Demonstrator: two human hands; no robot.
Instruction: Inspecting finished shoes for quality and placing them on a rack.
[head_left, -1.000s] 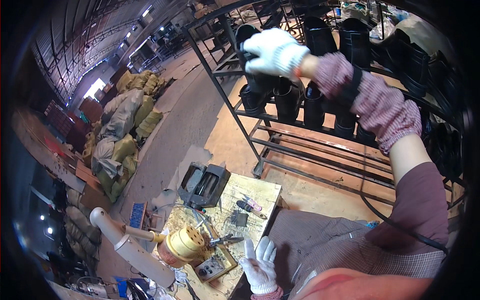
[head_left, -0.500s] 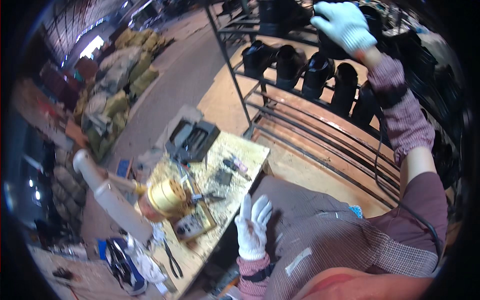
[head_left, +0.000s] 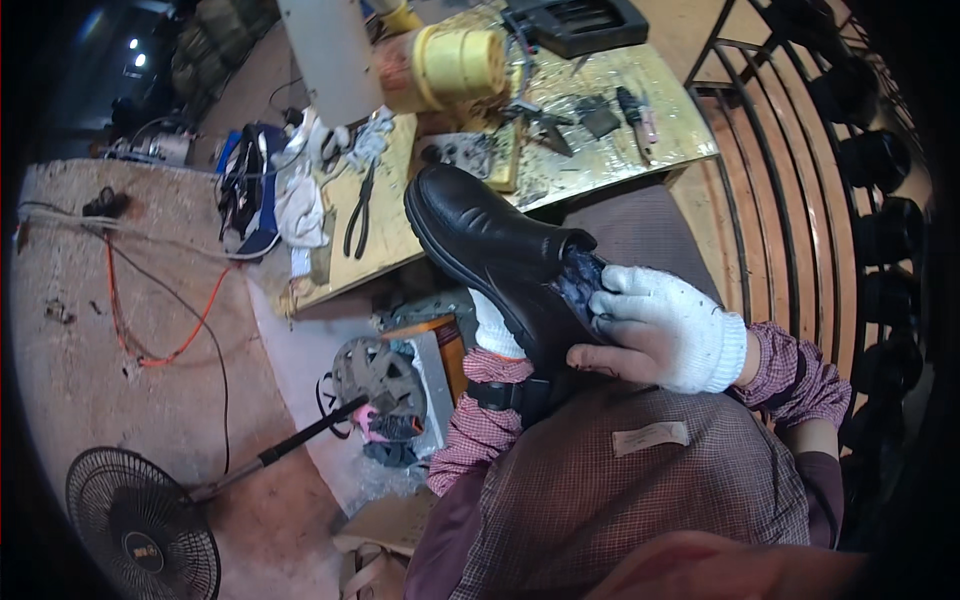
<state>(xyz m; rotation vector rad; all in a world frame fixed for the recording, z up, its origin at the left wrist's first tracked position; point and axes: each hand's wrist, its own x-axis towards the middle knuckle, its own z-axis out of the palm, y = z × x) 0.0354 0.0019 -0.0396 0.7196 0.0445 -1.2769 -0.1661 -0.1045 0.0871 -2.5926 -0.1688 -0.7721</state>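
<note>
A black leather shoe (head_left: 485, 235) is held over my lap, its toe pointing to the upper left and its thick sole facing left. My left hand (head_left: 496, 328), in a white knit glove, supports it from below; the shoe hides most of those fingers. My right hand (head_left: 665, 330), gloved too, grips the shoe at its opening, fingers at the dark bluish fuzzy lining (head_left: 578, 280) and thumb on the near side. The thumb and part of the glove look dark-stained. Beyond the toe is the worktable (head_left: 600, 165), with black-handled pliers (head_left: 360, 210) near its front edge.
A yellow cylindrical machine part (head_left: 450, 68) and a black tray (head_left: 585, 25) occupy the table. At right stands a metal rack (head_left: 735, 190) with several black shoes or boots. A fan (head_left: 145, 530) stands lower left; cords (head_left: 170, 360) cross the floor.
My right hand has come down from the rack, and a black shoe is now in my hands. My left hand, earlier open and bare of objects, now supports it. The view has swung left.
</note>
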